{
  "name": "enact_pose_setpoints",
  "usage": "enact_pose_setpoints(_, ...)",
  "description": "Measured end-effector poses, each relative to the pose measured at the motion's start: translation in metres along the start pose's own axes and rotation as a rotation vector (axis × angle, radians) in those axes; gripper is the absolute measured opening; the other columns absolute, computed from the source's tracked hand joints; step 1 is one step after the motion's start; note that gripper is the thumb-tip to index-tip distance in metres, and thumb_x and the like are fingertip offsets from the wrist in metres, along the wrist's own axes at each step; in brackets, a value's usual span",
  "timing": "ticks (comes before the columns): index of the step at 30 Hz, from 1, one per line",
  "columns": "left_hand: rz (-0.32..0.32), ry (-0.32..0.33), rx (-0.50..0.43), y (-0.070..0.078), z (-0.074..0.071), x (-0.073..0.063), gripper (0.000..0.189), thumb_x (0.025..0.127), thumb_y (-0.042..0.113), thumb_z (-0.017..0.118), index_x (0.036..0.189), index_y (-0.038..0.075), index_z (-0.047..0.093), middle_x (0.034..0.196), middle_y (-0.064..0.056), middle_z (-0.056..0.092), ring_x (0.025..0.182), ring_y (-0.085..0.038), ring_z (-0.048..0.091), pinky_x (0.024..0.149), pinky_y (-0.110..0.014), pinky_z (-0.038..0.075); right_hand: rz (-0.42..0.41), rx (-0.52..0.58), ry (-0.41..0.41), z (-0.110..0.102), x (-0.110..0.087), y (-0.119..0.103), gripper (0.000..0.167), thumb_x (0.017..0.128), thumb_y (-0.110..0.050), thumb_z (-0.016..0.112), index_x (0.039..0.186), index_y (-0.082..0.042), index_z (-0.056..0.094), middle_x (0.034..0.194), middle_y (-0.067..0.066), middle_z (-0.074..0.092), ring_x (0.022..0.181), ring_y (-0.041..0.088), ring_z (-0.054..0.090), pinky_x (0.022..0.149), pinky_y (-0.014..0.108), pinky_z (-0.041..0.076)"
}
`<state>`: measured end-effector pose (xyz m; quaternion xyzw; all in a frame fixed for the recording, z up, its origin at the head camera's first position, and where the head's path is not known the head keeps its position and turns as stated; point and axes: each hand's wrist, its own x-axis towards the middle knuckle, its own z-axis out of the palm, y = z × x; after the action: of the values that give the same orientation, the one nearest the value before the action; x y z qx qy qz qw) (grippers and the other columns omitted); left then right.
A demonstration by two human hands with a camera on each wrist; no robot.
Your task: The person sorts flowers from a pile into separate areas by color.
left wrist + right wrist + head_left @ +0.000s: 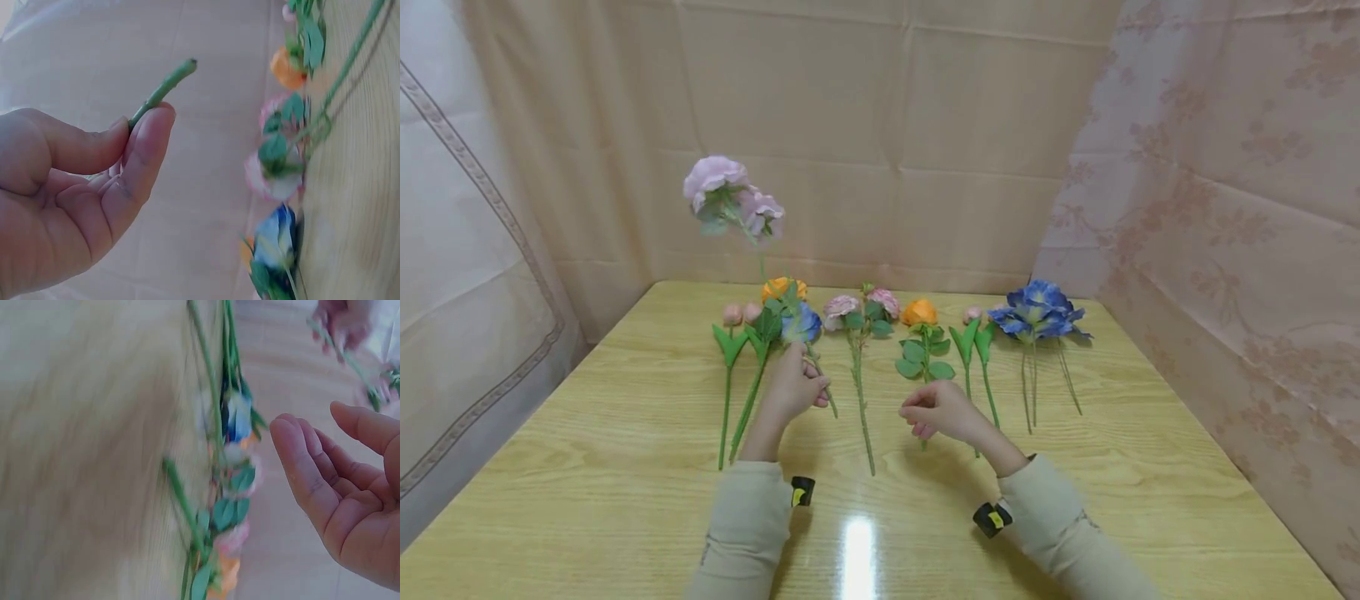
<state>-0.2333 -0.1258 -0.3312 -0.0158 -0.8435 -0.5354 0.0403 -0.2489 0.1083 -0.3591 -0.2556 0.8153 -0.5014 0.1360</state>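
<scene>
My left hand (pixel 790 390) pinches the green stem (pixel 164 87) of a pale purple artificial flower (pixel 715 179) between thumb and fingers. Its two blooms stand high against the curtain, tilted left, while the cut stem end pokes out past the fingertips. Empty, my right hand (pixel 946 408) hovers over the lower stem of an orange flower (pixel 919 312). In the right wrist view, a gap shows between the thumb (pixel 362 425) and the loosely bent fingers. Between the hands lies a stem with pink flowers (pixel 841 310). A blue flower (pixel 801 323) shows just beyond my left hand.
Pink tulips (pixel 733 315) and another orange flower (pixel 784 289) lie at the left of the wooden table (pixel 625 500). To the right are more tulips (pixel 972 315) and large blue flowers (pixel 1037 310). Curtains (pixel 880 125) enclose the back and sides.
</scene>
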Motion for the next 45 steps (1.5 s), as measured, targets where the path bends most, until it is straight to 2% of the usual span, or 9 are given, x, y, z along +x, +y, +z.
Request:
enact_pose_setpoints(5,0.036,-0.075,0.031,0.011,0.014,-0.004,0.027,0.08,-0.012,0.057,0.102,-0.007,0.042,0.071,-0.016,0.056,0.051,-0.018,0.058,0.05,-0.028,0.051,-0.047,0.02,-0.06,0.018,0.006,-0.004,0.022,0.086,-0.011,0.059,0.092,0.009,0.061,0.078,0.024,0.061,0.063,0.024,0.062,0.057,0.036,0.052)
enact_pose_setpoints(9,0.058,-0.134,0.04,0.014,0.023,-0.006,0.026,0.08,-0.011,0.058,0.101,-0.007,0.043,0.069,-0.014,0.056,0.052,-0.019,0.058,0.051,-0.029,0.051,-0.106,0.084,-0.082,0.029,0.008,-0.01,0.022,0.086,-0.007,0.059,0.094,0.013,0.06,0.082,0.026,0.061,0.067,0.027,0.063,0.059,0.035,0.052)
enact_pose_setpoints(14,0.148,-0.198,0.11,0.015,0.03,-0.006,0.024,0.078,-0.009,0.061,0.098,-0.006,0.049,0.064,-0.008,0.056,0.055,-0.018,0.055,0.051,-0.026,0.046,-0.15,0.149,-0.058,0.039,0.009,-0.013,0.016,0.084,0.0,0.059,0.09,0.015,0.058,0.079,0.022,0.062,0.068,0.027,0.063,0.06,0.036,0.052)
enact_pose_setpoints(17,0.191,-0.222,0.157,0.013,0.033,-0.006,0.022,0.076,-0.009,0.063,0.094,-0.003,0.052,0.066,-0.005,0.054,0.06,-0.016,0.051,0.052,-0.025,0.042,-0.137,0.172,-0.03,0.042,0.009,-0.011,0.017,0.082,0.004,0.059,0.092,0.017,0.056,0.077,0.021,0.062,0.066,0.026,0.063,0.059,0.035,0.052)
enact_pose_setpoints(27,0.306,-0.323,0.267,0.009,0.036,-0.006,0.022,0.07,-0.011,0.063,0.087,-0.004,0.053,0.07,-0.006,0.055,0.064,-0.016,0.051,0.057,-0.024,0.043,-0.045,0.25,-0.002,0.042,0.009,-0.012,0.016,0.081,0.006,0.059,0.092,0.016,0.056,0.076,0.012,0.062,0.066,0.021,0.062,0.059,0.035,0.052)
enact_pose_setpoints(31,0.296,-0.33,0.302,0.008,0.038,-0.005,0.022,0.069,-0.01,0.064,0.088,-0.005,0.054,0.073,-0.009,0.056,0.067,-0.018,0.052,0.059,-0.025,0.044,-0.02,0.227,-0.023,0.042,0.012,-0.009,0.012,0.08,0.008,0.06,0.087,0.017,0.057,0.07,0.009,0.061,0.059,0.016,0.061,0.056,0.035,0.052)
enact_pose_setpoints(34,0.255,-0.322,0.343,0.007,0.039,-0.005,0.021,0.071,-0.006,0.066,0.087,-0.005,0.054,0.077,-0.012,0.056,0.071,-0.021,0.053,0.061,-0.029,0.045,0.019,0.224,-0.033,0.042,0.015,-0.007,0.009,0.08,0.01,0.058,0.086,0.017,0.056,0.068,0.008,0.06,0.057,0.014,0.06,0.056,0.034,0.052)
enact_pose_setpoints(39,0.153,-0.334,0.379,0.006,0.04,-0.007,0.032,0.079,0.009,0.066,0.103,-0.007,0.051,0.085,-0.013,0.056,0.074,-0.023,0.053,0.06,-0.033,0.045,0.098,0.195,-0.008,0.042,0.022,-0.006,0.008,0.082,0.012,0.054,0.088,0.016,0.056,0.068,0.009,0.06,0.056,0.015,0.06,0.056,0.033,0.052)
enact_pose_setpoints(45,0.129,-0.368,0.356,0.005,0.039,-0.009,0.055,0.084,0.023,0.063,0.123,-0.008,0.04,0.083,-0.012,0.053,0.068,-0.021,0.05,0.056,-0.031,0.043,0.167,0.131,0.04,0.041,0.03,-0.009,0.009,0.082,0.013,0.054,0.09,0.016,0.056,0.068,0.01,0.057,0.056,0.02,0.062,0.055,0.031,0.052)
